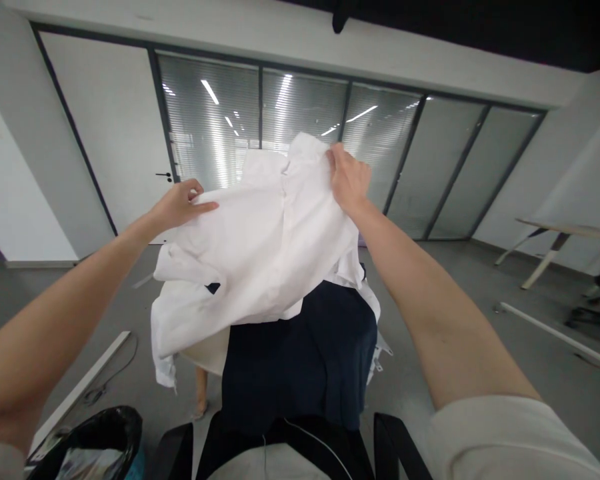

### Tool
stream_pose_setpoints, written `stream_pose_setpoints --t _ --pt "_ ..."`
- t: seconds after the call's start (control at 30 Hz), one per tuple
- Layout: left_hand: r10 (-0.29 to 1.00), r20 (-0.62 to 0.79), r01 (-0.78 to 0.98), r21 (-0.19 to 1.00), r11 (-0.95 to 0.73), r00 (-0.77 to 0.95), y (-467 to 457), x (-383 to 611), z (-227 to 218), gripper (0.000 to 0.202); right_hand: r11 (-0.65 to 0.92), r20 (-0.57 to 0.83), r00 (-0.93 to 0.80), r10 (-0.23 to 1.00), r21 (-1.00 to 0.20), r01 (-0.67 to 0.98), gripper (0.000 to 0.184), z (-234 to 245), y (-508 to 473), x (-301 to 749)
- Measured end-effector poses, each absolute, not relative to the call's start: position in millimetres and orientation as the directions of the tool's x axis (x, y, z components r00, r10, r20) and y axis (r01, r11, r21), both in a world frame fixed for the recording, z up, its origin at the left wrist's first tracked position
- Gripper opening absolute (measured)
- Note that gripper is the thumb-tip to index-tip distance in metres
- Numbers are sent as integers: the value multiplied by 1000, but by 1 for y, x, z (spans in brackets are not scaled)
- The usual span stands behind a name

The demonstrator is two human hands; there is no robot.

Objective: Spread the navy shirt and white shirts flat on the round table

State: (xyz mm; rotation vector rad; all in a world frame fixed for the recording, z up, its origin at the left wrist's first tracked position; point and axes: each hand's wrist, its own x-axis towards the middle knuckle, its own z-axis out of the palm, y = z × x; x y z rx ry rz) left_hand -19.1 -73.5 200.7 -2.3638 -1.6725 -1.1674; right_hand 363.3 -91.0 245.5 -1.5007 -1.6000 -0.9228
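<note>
A white button-front shirt (pixel 260 253) is held up in front of me, bunched and crumpled, with a small dark mark near its lower left fold. My right hand (pixel 349 180) grips the cloth near the shirt's upper edge. My left hand (pixel 183 205) is at the shirt's left edge, its fingers curled over the fabric. Below the shirt hangs a dark navy garment (pixel 300 353), partly covered by the white cloth. Whatever supports the navy garment is hidden.
A black-lined bin (pixel 93 445) stands at lower left, and black straps (pixel 387 447) rise at the bottom edge. A white strip (pixel 563 337) and a trestle table (pixel 565 233) are at right. A glass partition with blinds (pixel 300 113) and a white door (pixel 105 127) stand ahead.
</note>
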Motion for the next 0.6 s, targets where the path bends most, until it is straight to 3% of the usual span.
stream_pose_setpoints --t 0.13,0.23,0.37,0.5,0.57,0.6 --pt "881 366 729 508 -459 300 -84 -17 198 54 75 860 -33 509 -6 997 44 238 -86 384" --pt "869 223 690 535 -488 442 -79 -22 192 49 199 792 -79 606 -55 979 42 231 -76 399" --pt "833 316 752 365 -549 455 -57 -32 175 42 372 501 -243 830 -174 912 42 221 -65 412" --pt "875 317 879 191 -437 366 -46 -33 162 35 394 241 -341 908 -225 891 38 212 -65 415" --pt "910 336 946 123 -299 243 -50 -26 165 29 358 234 -316 920 -165 919 34 214 -66 413" --pt "910 374 967 98 -233 181 -55 -21 169 28 323 295 -276 915 -124 938 33 216 -66 411"
